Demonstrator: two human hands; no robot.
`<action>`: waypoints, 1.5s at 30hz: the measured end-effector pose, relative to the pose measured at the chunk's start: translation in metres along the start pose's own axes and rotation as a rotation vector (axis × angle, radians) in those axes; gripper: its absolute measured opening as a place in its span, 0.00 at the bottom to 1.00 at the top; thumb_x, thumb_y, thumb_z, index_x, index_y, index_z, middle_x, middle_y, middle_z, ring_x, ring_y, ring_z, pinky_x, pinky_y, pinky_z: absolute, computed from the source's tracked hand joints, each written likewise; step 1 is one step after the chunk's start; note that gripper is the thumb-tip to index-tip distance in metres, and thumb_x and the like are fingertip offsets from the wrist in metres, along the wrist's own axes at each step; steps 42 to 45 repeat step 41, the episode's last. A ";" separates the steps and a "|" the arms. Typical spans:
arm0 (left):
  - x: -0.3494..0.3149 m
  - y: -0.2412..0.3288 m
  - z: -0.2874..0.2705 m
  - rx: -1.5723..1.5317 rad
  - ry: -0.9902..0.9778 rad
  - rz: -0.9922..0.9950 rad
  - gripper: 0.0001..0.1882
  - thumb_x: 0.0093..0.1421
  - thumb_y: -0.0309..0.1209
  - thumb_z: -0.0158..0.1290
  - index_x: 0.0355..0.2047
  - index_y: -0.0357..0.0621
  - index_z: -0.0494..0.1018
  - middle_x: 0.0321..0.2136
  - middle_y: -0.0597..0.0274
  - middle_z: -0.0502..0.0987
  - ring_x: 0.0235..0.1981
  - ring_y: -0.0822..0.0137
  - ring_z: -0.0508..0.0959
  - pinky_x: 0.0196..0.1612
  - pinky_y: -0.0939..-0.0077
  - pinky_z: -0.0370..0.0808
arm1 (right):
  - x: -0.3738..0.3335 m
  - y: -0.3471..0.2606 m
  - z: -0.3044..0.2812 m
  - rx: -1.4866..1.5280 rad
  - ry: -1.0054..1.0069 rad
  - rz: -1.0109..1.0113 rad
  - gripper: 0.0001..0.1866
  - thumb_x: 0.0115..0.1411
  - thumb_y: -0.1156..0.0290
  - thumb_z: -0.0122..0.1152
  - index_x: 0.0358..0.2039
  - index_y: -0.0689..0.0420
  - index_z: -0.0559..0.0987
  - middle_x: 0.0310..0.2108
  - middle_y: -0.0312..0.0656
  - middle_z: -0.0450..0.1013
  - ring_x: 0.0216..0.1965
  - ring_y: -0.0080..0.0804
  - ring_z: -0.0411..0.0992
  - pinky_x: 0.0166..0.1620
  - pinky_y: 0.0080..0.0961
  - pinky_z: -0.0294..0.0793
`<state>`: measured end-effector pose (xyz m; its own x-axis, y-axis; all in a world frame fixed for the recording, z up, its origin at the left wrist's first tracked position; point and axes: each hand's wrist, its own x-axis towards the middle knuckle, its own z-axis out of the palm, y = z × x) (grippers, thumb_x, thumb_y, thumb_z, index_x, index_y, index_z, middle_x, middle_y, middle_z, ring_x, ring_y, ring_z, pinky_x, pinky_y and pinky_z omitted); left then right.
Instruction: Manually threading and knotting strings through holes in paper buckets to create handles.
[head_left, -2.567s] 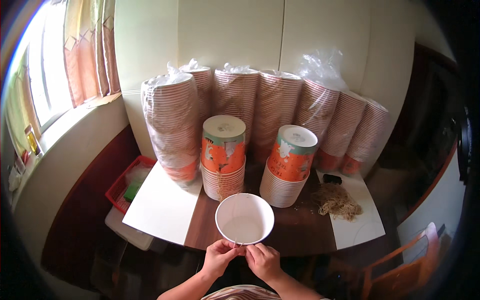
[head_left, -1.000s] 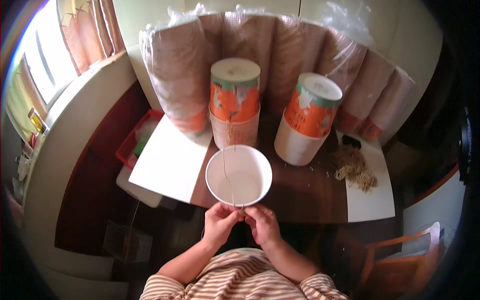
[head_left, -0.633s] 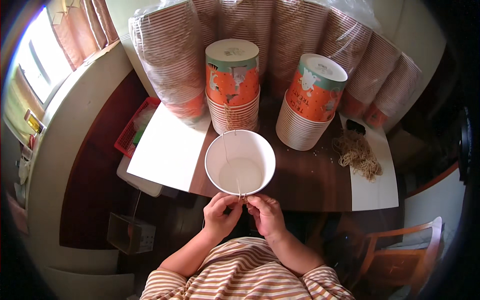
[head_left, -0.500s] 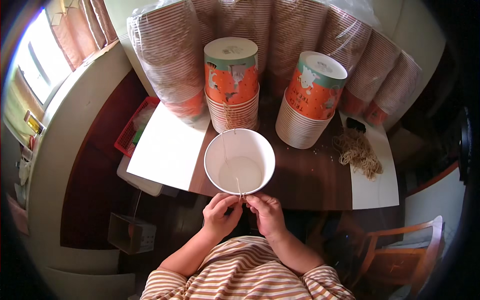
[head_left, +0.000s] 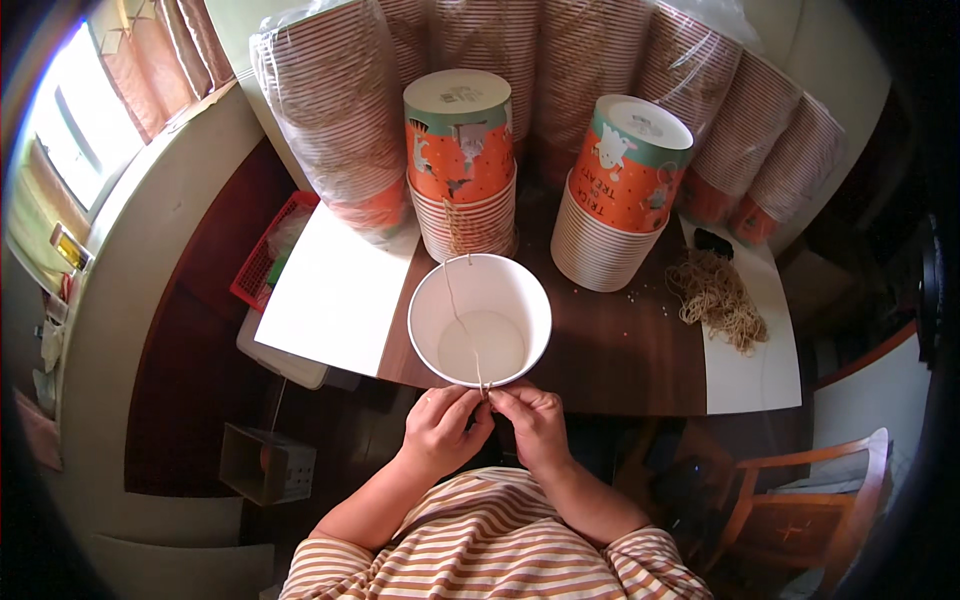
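A white paper bucket [head_left: 515,305] stands mouth up at the near edge of the table. Thin tan twine [head_left: 459,316] runs across its mouth from the far rim to the near rim. At the near rim my left hand [head_left: 440,428] and my right hand [head_left: 532,422] meet, thumbs and fingers pinched on the twine where it forms a small loop or knot. My fingertips partly hide that spot, so its exact shape cannot be made out.
Behind the bucket stand two upside-down stacks of orange-and-green printed paper buckets, a left stack [head_left: 460,150] and a right stack [head_left: 625,190]. Plastic-wrapped stacks [head_left: 330,110] line the back. A twine tangle [head_left: 722,305] lies right; a red basket [head_left: 268,255] sits left.
The twine inside the bucket, slack before, is now drawn nearly straight across to the near rim. My hands stay at the rim, still pinching.
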<state>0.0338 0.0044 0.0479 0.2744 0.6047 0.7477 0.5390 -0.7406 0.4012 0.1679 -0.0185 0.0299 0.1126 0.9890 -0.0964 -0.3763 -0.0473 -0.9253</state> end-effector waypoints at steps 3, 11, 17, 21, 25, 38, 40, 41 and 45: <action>0.000 0.001 -0.001 0.035 -0.013 0.034 0.12 0.42 0.18 0.58 0.30 0.38 0.75 0.26 0.56 0.77 0.26 0.60 0.78 0.28 0.73 0.76 | 0.000 0.000 -0.001 -0.071 0.000 -0.008 0.08 0.57 0.74 0.57 0.32 0.63 0.82 0.30 0.36 0.77 0.32 0.19 0.72 0.40 0.17 0.71; -0.010 -0.002 0.004 -0.248 0.014 -0.130 0.11 0.43 0.17 0.57 0.29 0.38 0.75 0.26 0.57 0.76 0.23 0.64 0.77 0.26 0.75 0.74 | 0.003 -0.004 -0.002 0.040 -0.069 0.121 0.11 0.59 0.67 0.55 0.33 0.61 0.81 0.30 0.33 0.76 0.33 0.18 0.70 0.40 0.18 0.69; -0.016 -0.002 0.001 -0.362 -0.038 -0.328 0.07 0.45 0.17 0.56 0.26 0.37 0.74 0.24 0.57 0.76 0.23 0.67 0.77 0.25 0.78 0.73 | 0.005 0.006 -0.006 0.191 -0.094 0.199 0.06 0.57 0.70 0.58 0.33 0.57 0.80 0.28 0.30 0.75 0.27 0.12 0.66 0.30 0.10 0.61; -0.018 -0.006 0.003 -0.421 -0.003 -0.409 0.05 0.47 0.16 0.55 0.25 0.36 0.72 0.23 0.59 0.75 0.24 0.70 0.76 0.27 0.81 0.71 | 0.005 0.004 -0.002 0.103 -0.088 0.092 0.07 0.58 0.70 0.59 0.33 0.59 0.79 0.28 0.31 0.75 0.29 0.16 0.68 0.31 0.15 0.65; -0.024 -0.010 0.004 -0.580 -0.010 -0.557 0.02 0.52 0.16 0.52 0.24 0.34 0.71 0.24 0.64 0.74 0.24 0.77 0.71 0.28 0.84 0.68 | 0.007 0.011 -0.002 -0.394 0.041 -0.332 0.07 0.58 0.70 0.59 0.32 0.60 0.77 0.27 0.37 0.72 0.28 0.28 0.70 0.32 0.26 0.68; -0.026 -0.011 0.002 -0.957 -0.118 -0.854 0.02 0.55 0.20 0.53 0.26 0.36 0.72 0.22 0.68 0.74 0.25 0.81 0.70 0.28 0.86 0.68 | 0.016 0.017 -0.004 -0.747 0.167 -0.581 0.06 0.55 0.72 0.61 0.27 0.61 0.74 0.27 0.44 0.69 0.28 0.37 0.71 0.30 0.29 0.70; -0.027 -0.011 0.002 -1.025 -0.111 -0.897 0.02 0.56 0.21 0.54 0.28 0.36 0.73 0.23 0.67 0.75 0.26 0.80 0.72 0.30 0.85 0.70 | 0.016 0.021 -0.009 -0.472 0.105 -0.387 0.08 0.58 0.70 0.59 0.28 0.61 0.76 0.29 0.40 0.72 0.30 0.29 0.72 0.33 0.22 0.71; -0.027 -0.012 0.002 -1.025 -0.109 -0.898 0.02 0.56 0.21 0.54 0.28 0.36 0.73 0.23 0.67 0.75 0.26 0.80 0.72 0.30 0.85 0.70 | 0.017 0.023 -0.014 -0.360 0.055 -0.310 0.08 0.60 0.68 0.58 0.30 0.61 0.77 0.30 0.39 0.73 0.31 0.27 0.72 0.35 0.20 0.71; -0.027 -0.012 0.002 -1.025 -0.109 -0.898 0.02 0.56 0.21 0.54 0.28 0.36 0.73 0.23 0.67 0.75 0.26 0.80 0.72 0.30 0.85 0.70 | 0.017 0.023 -0.014 -0.360 0.055 -0.310 0.08 0.60 0.68 0.58 0.30 0.61 0.77 0.30 0.39 0.73 0.31 0.27 0.72 0.35 0.20 0.71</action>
